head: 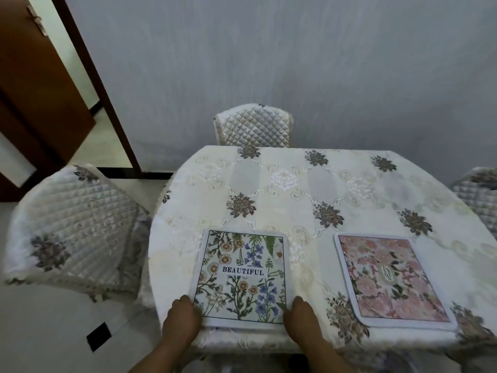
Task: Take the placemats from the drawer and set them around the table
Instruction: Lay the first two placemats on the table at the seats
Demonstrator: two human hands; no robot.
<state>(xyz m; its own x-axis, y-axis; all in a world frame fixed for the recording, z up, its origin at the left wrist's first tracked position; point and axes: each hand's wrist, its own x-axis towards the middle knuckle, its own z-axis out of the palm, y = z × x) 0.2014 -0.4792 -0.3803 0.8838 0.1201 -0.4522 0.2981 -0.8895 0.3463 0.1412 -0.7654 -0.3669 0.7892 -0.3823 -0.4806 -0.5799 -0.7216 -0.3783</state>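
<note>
Grey, faintly mottled plaster wall [322,63] fills the upper half of the view. Below it spreads the rounded worktop [295,184], draped in a cream embroidered tablecloth with lace-like scrolls, pale sheer panels and dark woven flower clusters; its fringed hem hangs over the near edge. A brown, smooth wooden door [32,103] stands open at the far left.

Three chairs in quilted, diamond-stitched satin covers ring the worktop: a big padded chair [72,232] at the left, a far chair [254,127] tucked in against the wall side, and a right chair [478,195] cut off by the frame edge.

Two flat rectangular mats with rounded corners lie on the near part of the cloth, well apart. The white-bordered cloth wildflower placemat [242,275], printed with daisies, blue blooms, ferns and the word BEAUTIFUL, sits near-left, its near edge at the worktop's rim. The pink placemat [390,278], a blossom print with a small oval emblem, lies near-right, slightly askew.

The left hand [181,321] grips the wildflower placemat's near-left corner, fingers curled over the edge. The right hand [301,321] grips the near-right corner likewise.
</note>
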